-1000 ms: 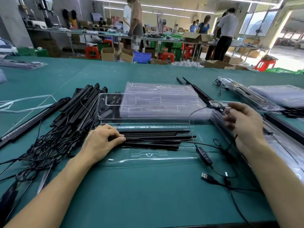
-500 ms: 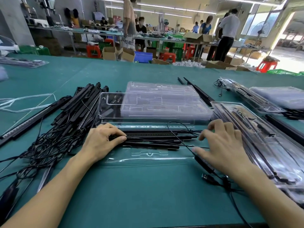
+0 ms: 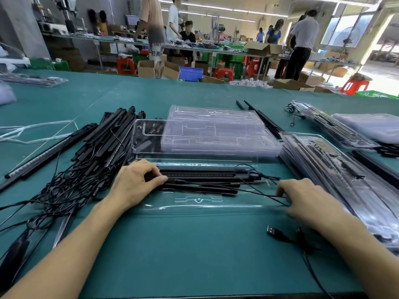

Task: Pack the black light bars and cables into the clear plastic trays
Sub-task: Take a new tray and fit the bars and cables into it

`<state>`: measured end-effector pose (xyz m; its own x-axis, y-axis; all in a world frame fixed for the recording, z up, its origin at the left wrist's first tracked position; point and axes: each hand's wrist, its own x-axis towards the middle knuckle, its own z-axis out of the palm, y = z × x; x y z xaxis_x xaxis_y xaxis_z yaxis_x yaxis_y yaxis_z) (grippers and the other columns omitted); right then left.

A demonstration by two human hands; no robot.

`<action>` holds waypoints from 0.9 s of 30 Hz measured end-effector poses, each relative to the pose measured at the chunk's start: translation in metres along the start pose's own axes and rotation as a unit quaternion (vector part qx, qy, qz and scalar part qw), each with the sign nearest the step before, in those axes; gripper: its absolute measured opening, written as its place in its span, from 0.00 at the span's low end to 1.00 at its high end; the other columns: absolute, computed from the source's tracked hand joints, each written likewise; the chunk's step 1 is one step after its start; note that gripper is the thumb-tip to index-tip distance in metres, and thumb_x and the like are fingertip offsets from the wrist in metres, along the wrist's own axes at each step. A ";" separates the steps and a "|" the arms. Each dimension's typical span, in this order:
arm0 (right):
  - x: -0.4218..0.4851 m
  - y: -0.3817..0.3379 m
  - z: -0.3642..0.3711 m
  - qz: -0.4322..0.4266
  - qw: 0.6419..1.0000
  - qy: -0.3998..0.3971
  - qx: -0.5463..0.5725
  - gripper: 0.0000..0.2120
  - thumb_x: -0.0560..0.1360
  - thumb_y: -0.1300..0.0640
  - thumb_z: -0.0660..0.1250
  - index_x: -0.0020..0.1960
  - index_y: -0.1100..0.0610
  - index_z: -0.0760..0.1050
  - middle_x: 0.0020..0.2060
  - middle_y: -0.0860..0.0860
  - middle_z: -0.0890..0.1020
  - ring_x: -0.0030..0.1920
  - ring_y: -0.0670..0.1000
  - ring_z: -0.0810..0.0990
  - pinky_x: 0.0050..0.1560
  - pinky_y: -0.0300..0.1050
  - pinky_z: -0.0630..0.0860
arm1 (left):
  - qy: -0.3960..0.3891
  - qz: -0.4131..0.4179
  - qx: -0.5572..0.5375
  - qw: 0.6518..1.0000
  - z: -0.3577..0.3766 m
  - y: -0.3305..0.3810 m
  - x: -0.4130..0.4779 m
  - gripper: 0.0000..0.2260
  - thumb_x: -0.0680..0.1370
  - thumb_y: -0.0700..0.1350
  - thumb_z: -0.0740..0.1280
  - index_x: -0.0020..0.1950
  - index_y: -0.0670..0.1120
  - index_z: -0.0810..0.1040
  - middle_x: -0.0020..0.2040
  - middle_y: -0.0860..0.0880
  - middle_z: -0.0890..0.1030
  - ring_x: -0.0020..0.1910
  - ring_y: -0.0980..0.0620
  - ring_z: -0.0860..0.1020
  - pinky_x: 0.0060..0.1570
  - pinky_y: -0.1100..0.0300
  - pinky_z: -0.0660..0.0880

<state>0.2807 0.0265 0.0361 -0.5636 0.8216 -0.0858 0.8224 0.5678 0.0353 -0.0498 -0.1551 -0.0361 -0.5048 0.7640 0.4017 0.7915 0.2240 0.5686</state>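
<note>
Black light bars [image 3: 205,176] lie left-to-right in the clear tray [image 3: 198,203] at frame centre, left grip [image 3: 133,182] curled on their left ends, right grip [image 3: 306,201] pinching the loose cable [image 3: 259,194] just beyond their right ends.

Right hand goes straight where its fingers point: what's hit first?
Right hand, pinching the thin black cable, points left: first the right ends of the black light bars in the clear plastic tray, probably.
</note>
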 end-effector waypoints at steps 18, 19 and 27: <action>0.026 0.061 -0.061 0.177 0.868 0.383 0.261 0.29 0.74 0.69 0.63 0.70 0.48 0.65 0.61 0.63 0.75 0.55 0.68 0.76 0.54 0.65 0.77 | 0.008 -0.034 0.056 0.998 0.007 -0.003 0.005 0.11 0.76 0.54 0.71 0.37 0.52 0.75 0.39 0.57 0.78 0.42 0.52 0.76 0.47 0.53 0.70; 0.029 0.068 -0.059 0.183 0.858 0.393 0.276 0.26 0.74 0.68 0.64 0.69 0.51 0.67 0.59 0.63 0.76 0.55 0.68 0.76 0.55 0.64 0.76 | 0.008 -0.036 0.060 0.998 0.008 -0.004 0.005 0.11 0.76 0.54 0.71 0.37 0.52 0.75 0.39 0.56 0.78 0.42 0.52 0.75 0.47 0.53 0.70; 0.017 0.016 -0.052 -0.014 0.852 0.083 0.517 0.17 0.75 0.59 0.71 0.61 0.50 0.72 0.34 0.57 0.83 0.24 0.50 0.79 0.21 0.40 0.72 | 0.006 -0.037 0.084 0.996 0.008 -0.002 0.005 0.12 0.76 0.54 0.71 0.36 0.53 0.73 0.39 0.56 0.78 0.41 0.52 0.75 0.45 0.53 0.69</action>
<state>0.2806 0.0523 0.0869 -0.5162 0.8534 0.0724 0.3896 0.3092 -0.8675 -0.0514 -0.1470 -0.0405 -0.5681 0.7340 0.3722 0.7974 0.3791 0.4695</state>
